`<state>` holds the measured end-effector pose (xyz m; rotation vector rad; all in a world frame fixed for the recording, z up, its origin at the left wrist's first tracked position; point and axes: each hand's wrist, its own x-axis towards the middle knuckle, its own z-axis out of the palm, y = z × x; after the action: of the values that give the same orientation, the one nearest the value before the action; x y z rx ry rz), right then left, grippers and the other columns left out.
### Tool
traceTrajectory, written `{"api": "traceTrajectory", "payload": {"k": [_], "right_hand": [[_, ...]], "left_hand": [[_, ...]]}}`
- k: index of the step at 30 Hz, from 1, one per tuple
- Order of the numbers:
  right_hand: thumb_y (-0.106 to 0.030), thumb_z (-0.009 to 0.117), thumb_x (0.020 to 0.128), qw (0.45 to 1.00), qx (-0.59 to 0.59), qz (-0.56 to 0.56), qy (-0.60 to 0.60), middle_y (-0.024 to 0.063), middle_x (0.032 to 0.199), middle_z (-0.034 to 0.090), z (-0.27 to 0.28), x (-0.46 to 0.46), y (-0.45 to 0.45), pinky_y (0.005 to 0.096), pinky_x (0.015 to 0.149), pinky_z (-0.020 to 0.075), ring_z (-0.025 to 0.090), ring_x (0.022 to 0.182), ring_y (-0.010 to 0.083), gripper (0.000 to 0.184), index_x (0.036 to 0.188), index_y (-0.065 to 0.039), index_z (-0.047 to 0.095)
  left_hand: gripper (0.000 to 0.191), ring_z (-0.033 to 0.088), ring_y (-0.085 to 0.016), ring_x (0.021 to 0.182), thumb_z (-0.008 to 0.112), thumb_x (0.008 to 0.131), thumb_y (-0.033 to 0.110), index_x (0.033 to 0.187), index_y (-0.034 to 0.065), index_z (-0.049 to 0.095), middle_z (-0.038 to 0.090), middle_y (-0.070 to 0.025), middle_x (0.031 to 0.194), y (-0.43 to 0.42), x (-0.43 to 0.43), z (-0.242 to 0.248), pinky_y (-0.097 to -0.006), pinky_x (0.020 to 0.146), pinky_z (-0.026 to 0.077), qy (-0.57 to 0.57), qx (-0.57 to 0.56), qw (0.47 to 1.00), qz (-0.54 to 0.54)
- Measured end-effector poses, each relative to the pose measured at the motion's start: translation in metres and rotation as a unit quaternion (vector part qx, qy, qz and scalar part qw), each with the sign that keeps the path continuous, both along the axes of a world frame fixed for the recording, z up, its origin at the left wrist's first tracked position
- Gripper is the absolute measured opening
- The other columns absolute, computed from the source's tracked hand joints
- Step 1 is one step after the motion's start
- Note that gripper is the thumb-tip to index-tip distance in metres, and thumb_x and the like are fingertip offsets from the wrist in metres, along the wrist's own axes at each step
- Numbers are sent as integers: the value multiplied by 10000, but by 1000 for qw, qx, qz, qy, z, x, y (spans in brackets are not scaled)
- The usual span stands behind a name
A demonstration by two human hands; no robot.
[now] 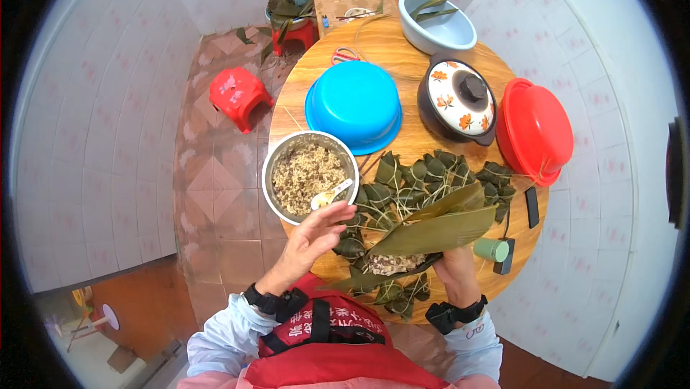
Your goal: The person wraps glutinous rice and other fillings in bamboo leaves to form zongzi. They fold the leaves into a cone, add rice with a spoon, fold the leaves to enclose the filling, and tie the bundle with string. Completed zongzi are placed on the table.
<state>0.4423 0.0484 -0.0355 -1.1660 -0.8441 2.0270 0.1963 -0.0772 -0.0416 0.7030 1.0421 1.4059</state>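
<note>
My right hand [457, 273] holds long green leaves [439, 231], with a mound of sticky rice mixed with dark beans [396, 264] lying in them. Raised near the rim of the metal bowl, my left hand [318, 230] has its fingers apart and holds nothing. That bowl [266, 176] contains rice mixed with beans [304, 173], and a white ceramic spoon [331, 195] rests in it. Many leaf-wrapped rice dumplings [415, 176] tied with pale strands lie behind and around the held leaves. A few more dumplings [401, 294] are at the near table edge.
On the round wooden table [409, 49] are an upturned blue basin [356, 98], a lidded pot [458, 98], a red basin [539, 130], a pale blue basin [453, 33], scissors [345, 55], a green cylinder [491, 250] and a phone [532, 207]. A red stool [237, 92] stands left.
</note>
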Motion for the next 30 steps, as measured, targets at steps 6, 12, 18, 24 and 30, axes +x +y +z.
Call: {"api": "traceTrajectory", "payload": {"k": [6,12,18,24,30], "right_hand": [[-34,605,868,990,60,129,13,37,1087,603,17,-26,9,295,858,443,560,982,145,283,1143,-29,543],[-28,611,857,984,43,173,30,37,1076,626,6,-37,15,300,860,452,577,964,139,272,1126,-9,576],[-47,621,850,981,19,193,-9,53,1032,642,3,-45,22,292,803,479,598,901,132,249,1092,4,600],[-83,635,845,967,60,241,-63,67,1008,651,12,-57,29,290,752,486,597,851,114,272,1088,31,598],[-138,655,834,955,84,273,-79,72,957,662,14,-63,33,283,727,483,597,817,112,284,1047,45,616]], "left_hand": [[1025,204,-262,1383,757,742,277,1465,45,68,202,-162,1493,23,5,6,-391,1115,199,-18,35,973,-228],[867,351,-192,1264,655,843,363,1448,7,146,339,-143,1399,32,25,-6,-301,1060,275,59,-7,968,-243],[621,458,-161,1144,468,948,416,1372,-19,339,480,-97,1293,23,35,4,-280,971,359,-33,-173,968,-178],[493,547,-139,1046,478,945,359,1294,15,430,545,-62,1198,23,37,-3,-299,894,445,-94,-234,963,-95],[501,553,-138,1033,527,919,343,1288,18,429,554,-66,1176,29,39,-1,-308,877,466,-95,-234,965,-66]]}}
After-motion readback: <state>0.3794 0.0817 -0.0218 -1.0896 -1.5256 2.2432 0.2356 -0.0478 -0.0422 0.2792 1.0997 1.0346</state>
